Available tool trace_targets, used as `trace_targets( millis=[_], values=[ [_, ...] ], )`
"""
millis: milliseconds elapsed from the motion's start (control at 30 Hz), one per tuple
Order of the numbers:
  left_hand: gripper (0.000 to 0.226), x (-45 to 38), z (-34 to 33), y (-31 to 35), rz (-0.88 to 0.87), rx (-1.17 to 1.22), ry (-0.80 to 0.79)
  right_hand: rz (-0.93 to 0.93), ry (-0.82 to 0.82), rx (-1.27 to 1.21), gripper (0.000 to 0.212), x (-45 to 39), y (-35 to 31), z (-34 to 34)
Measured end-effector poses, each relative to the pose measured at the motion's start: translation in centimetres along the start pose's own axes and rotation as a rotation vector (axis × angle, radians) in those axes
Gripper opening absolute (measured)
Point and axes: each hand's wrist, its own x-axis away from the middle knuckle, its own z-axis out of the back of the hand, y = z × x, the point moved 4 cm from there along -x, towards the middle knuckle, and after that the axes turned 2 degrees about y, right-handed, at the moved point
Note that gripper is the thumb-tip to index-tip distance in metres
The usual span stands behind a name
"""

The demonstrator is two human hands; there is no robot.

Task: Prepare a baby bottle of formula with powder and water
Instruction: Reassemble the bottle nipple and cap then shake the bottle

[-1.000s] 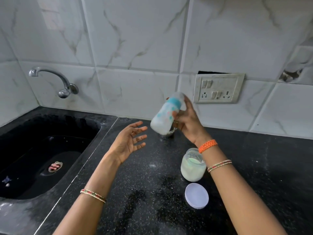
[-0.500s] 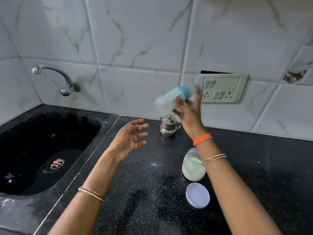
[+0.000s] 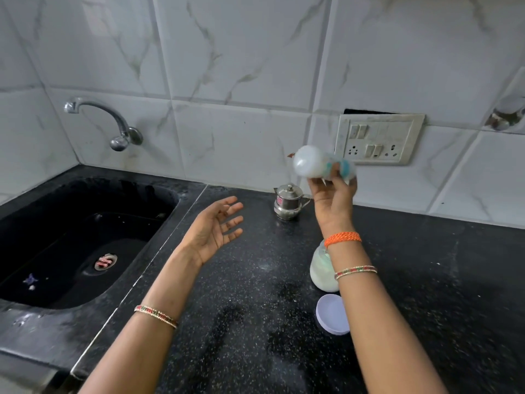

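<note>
Milky translucent baby bottle with teal collar lies almost level in my right hand, base leftward, fingers pinching its neck end; my left hand hovers spread, empty, lower left above the black speckled bench.

Right hand grips tilted baby bottle; left hand spread, empty.

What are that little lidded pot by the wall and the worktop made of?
The lidded pot looks like polished stainless steel: silvery and mirror-bright. The worktop seems to be polished black granite or similar stone: glossy, with fine pale speckles.
</note>
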Motion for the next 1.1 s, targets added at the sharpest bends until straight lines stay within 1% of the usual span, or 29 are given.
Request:
trace_targets(
  millis=[33,100,133,167,200,267,300,333,400,433,467,533,567,600,633,667,700,733,767,833,867,900,967,1000,1033,1100],
  values=[
    [0.022,0.1,0.2,-0.2,0.015,-0.002,0.008,-0.053,-0.051,0.039,0.080,0.0,-0.1,0.1],
    [0.021,0.1,0.6,-0.2,0.028,-0.001,0.020,-0.190,-0.237,0.363,0.078,0.9,-0.2,0.1],
    [0.021,0.1,0.7,-0.3,0.031,0.006,0.027,-0.217,-0.312,0.499,0.077,1.4,-0.2,0.1],
    [0.021,0.1,0.8,-0.3,0.031,0.013,0.029,-0.208,-0.330,0.560,0.078,1.1,-0.4,0.4],
    [0.021,0.1,0.8,-0.3,0.031,0.017,0.023,-0.163,-0.263,0.559,0.080,0.8,-0.8,0.6],
    [0.021,0.2,0.4,-0.4,0.043,0.009,0.006,-0.068,-0.076,0.448,0.075,0.2,-1.6,0.9],
    [0.021,0.2,0.2,-0.5,0.050,0.007,0.000,-0.078,-0.064,0.434,0.070,0.0,-1.7,1.0],
    [0.022,0.2,0.1,-0.6,0.054,0.008,-0.007,-0.133,-0.123,0.473,0.066,0.1,-1.5,0.8],
    [0.022,0.2,0.0,-0.7,0.054,0.017,-0.015,-0.240,-0.329,0.622,0.067,0.9,-1.2,0.4],
    [0.022,0.1,0.0,-0.7,0.052,0.021,-0.017,-0.224,-0.378,0.647,0.071,1.0,-1.2,0.3],
    [0.022,0.1,0.0,-0.7,0.051,0.024,-0.017,-0.163,-0.357,0.609,0.075,0.9,-1.5,0.1],
    [0.022,0.3,0.0,-0.9,0.052,0.029,-0.021,-0.012,-0.168,0.427,0.074,0.5,-2.1,0.1],
    [0.022,0.4,0.0,-1.1,0.055,0.033,-0.021,0.010,-0.131,0.382,0.071,0.4,-2.2,0.1],
    [0.022,0.5,0.0,-1.2,0.060,0.038,-0.019,-0.013,-0.156,0.406,0.071,0.6,-2.1,-0.2],
    [0.022,0.6,0.1,-1.3,0.060,0.047,-0.015,-0.074,-0.250,0.509,0.075,0.8,-1.8,-0.5],
    [0.022,0.7,0.2,-1.3,0.056,0.064,-0.009,-0.133,-0.363,0.663,0.080,1.2,-1.5,-0.7],
    [0.021,0.7,0.3,-1.2,0.050,0.090,-0.002,-0.148,-0.438,0.798,0.083,1.7,-1.3,-0.8],
    [0.020,0.8,0.5,-1.1,0.041,0.118,0.008,-0.117,-0.471,0.858,0.083,1.9,-1.3,-0.9],
    [0.020,0.8,0.7,-0.9,0.032,0.139,0.016,-0.052,-0.419,0.841,0.081,1.8,-1.4,-1.1],
    [0.020,1.1,0.9,-0.7,0.018,0.148,0.021,0.059,-0.252,0.730,0.076,1.5,-1.8,-1.2],
    [0.020,1.1,0.9,-0.8,0.017,0.143,0.020,0.060,-0.245,0.747,0.076,1.4,-1.8,-1.3],
    [0.020,1.1,1.0,-0.8,0.017,0.140,0.022,0.023,-0.318,0.845,0.078,1.4,-1.3,-1.4],
    [0.021,1.2,1.2,-0.7,0.014,0.133,0.034,-0.088,-0.546,1.133,0.084,2.0,0.3,-1.2],
    [0.020,1.2,1.2,-0.7,0.012,0.129,0.043,-0.115,-0.609,1.234,0.084,2.4,1.1,-0.9],
    [0.020,1.2,1.3,-0.7,0.010,0.127,0.050,-0.121,-0.617,1.276,0.084,2.6,1.8,-0.6],
    [0.020,1.4,1.5,-1.0,0.022,0.124,0.056,-0.104,-0.548,1.273,0.082,2.9,2.8,-0.2]
  ],
)
